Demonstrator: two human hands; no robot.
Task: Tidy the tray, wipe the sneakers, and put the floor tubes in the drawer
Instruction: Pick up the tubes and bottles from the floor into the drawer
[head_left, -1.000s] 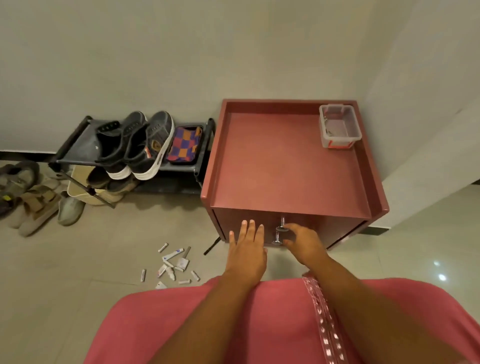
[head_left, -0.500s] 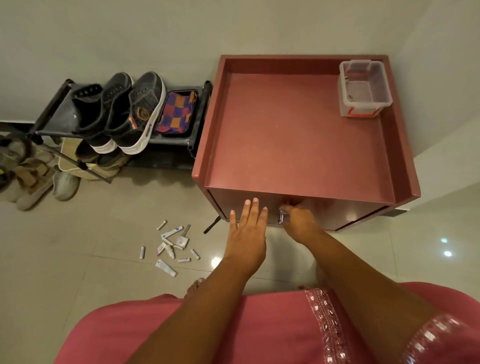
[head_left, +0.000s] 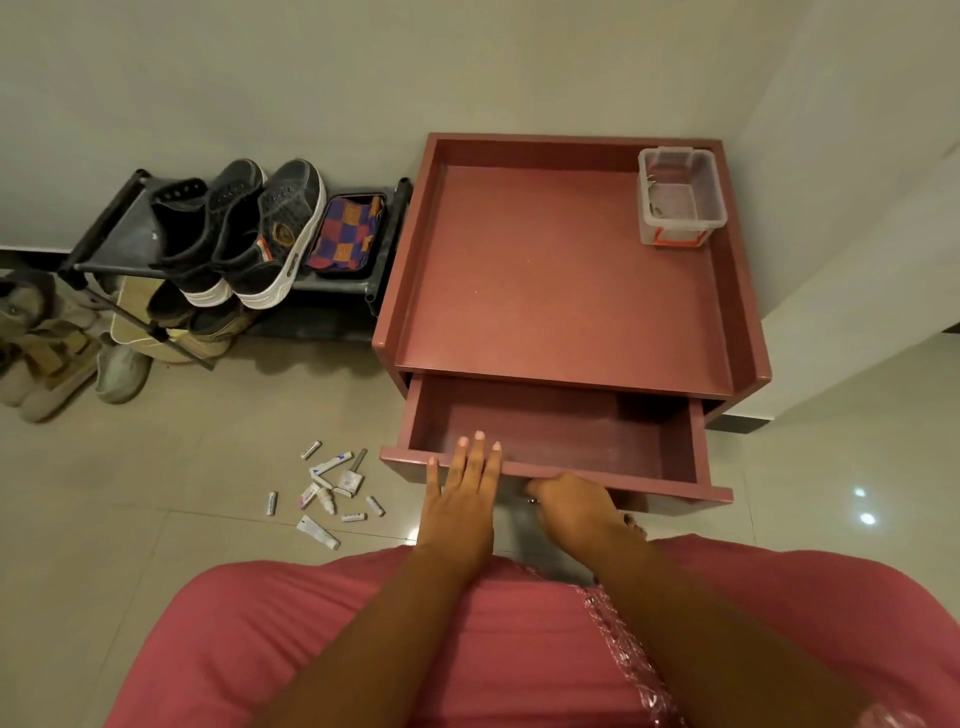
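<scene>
The drawer (head_left: 550, 441) of the reddish cabinet (head_left: 566, 270) stands pulled out and its inside is bare. My right hand (head_left: 571, 506) grips the metal drawer knob (head_left: 532, 500) at the front panel. My left hand (head_left: 462, 483) lies flat with straight fingers over the drawer's front edge. Several small white tubes (head_left: 332, 491) are scattered on the floor tiles left of the drawer. A pair of dark sneakers (head_left: 244, 234) with white soles sits on a black shoe rack (head_left: 358, 291), beside a checkered cloth (head_left: 345, 234).
A clear plastic box (head_left: 678, 195) with an orange latch stands in the cabinet top's far right corner. Beige shoes (head_left: 47, 358) lie on the floor at the far left. Walls close in behind and to the right.
The drawer has slid out from shut to open, drawn by my right hand on the knob. My left hand moved back with the front edge.
</scene>
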